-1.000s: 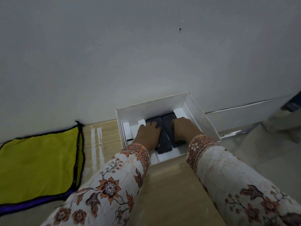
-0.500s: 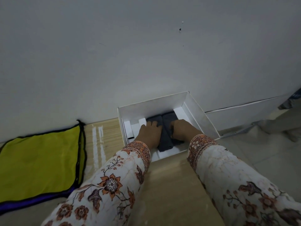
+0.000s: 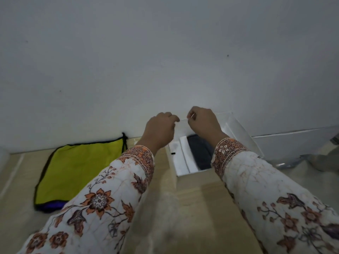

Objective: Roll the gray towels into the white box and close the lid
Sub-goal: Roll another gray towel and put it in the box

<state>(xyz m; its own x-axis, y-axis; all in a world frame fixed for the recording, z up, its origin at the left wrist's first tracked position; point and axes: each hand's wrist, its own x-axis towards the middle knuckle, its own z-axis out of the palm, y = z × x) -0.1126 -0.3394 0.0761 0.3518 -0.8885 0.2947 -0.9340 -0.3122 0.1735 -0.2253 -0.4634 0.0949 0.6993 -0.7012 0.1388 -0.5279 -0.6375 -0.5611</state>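
Pinching the thin top edge of the lid (image 3: 181, 123), the left hand (image 3: 159, 129) and the right hand (image 3: 203, 123) hold the light, stiff flap of the white box (image 3: 244, 132), which sits by the wall with soft, dark gray towels (image 3: 200, 153) rolled inside.

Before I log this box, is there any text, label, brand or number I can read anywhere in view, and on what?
None: no readable text in the head view.
white box: plain walls, no print showing.
Small black mark on the box's white insert: too small to read as text.
yellow cloth: no label visible.
gray towels: no tag visible.
Both hands' floral sleeves carry pattern only.
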